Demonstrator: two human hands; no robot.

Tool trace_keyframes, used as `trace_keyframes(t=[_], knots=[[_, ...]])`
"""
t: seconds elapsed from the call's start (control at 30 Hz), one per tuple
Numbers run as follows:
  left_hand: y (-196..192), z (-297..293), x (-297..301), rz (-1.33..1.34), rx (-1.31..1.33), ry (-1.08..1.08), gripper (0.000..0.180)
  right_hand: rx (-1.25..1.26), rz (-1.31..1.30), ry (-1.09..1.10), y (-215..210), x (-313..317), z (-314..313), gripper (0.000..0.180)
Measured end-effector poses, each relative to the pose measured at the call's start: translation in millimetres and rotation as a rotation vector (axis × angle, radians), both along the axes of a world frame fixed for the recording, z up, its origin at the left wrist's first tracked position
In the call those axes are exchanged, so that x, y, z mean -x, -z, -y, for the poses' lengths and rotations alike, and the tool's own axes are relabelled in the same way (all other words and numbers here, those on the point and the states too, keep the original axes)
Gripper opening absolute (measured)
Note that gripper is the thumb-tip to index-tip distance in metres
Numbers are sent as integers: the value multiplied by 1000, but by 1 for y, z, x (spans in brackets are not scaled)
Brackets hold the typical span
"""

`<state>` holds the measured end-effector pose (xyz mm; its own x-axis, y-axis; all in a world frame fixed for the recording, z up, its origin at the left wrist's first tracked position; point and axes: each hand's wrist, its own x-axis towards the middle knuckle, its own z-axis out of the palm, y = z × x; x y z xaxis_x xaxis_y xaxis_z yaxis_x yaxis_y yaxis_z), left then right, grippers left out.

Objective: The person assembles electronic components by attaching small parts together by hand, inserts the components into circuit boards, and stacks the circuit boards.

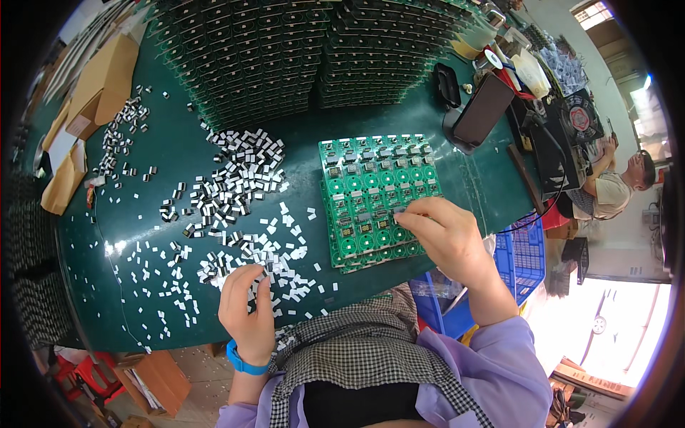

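Green tabletop (303, 132); circuit boards (371, 184) beneath right hand (451, 239), white pieces (287, 279) by left hand (245, 308); cannot tell either grip.

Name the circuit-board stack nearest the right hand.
The low front stack, which the right hand partly covers; the tall stacks stand farther back.

Wearer's hands (451, 241): two — wristband (246, 362): one; low circuit-board stack (377, 178): one — phone (483, 113): one; co-worker (611, 194): one.

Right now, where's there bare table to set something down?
Bare green tabletop shows between the circuit boards and the dark bar; a narrower strip separates those boards from the loose components. It's crowded around your left hand, with scattered white pieces.
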<state>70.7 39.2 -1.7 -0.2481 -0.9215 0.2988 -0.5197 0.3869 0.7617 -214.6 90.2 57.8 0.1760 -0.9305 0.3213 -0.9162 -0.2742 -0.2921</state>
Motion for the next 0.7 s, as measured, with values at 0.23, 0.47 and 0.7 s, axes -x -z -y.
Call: trace_keyframes(t=[0.23, 0.47, 0.7], knots=[[-14, -10, 13, -718, -663, 244, 28, 104, 21, 83, -12, -26, -10, 28], [-11, -18, 31, -832, -722, 468, 29, -52, 671, -111, 24, -74, -21, 29], [-7, -21, 30, -648, -581, 495, 27, -137, 870, -83, 33, -78, -29, 29]])
